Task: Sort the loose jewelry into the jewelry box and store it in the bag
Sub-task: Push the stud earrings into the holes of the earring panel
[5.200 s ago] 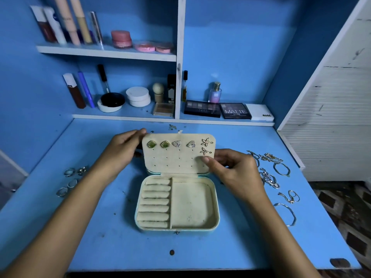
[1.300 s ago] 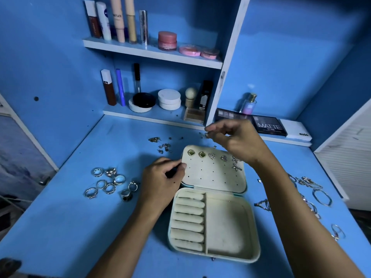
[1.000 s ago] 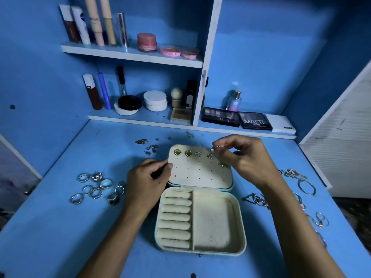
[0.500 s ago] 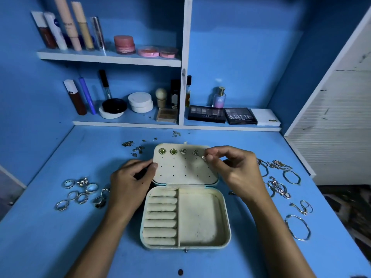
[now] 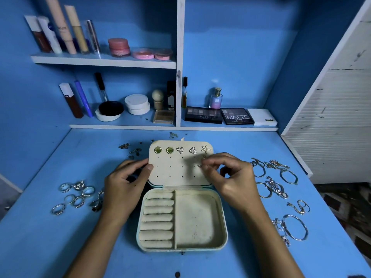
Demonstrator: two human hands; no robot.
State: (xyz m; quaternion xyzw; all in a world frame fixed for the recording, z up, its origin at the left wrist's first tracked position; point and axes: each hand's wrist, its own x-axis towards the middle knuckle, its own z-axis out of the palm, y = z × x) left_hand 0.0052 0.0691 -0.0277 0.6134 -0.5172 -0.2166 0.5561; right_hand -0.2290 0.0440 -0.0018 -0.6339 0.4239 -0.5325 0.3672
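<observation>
Gold earring (image 5: 201, 165) half-hidden, right hand (image 5: 230, 177) pinching

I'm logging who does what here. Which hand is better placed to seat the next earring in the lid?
The right hand: its fingertips already pinch a small earring against the lid holes, under the starfish stud. The left hand grips the lid's left edge, steadying it.

Left hand (image 5: 125, 183) grips open jewelry box (image 5: 181, 219) lid edge; right hand (image 5: 230, 177) pinches earring (image 5: 201, 165) against lid.

Single head cam, looks fwd & down, close over blue desk (image 5: 60, 247), shelves (image 5: 104, 61) behind.
</observation>
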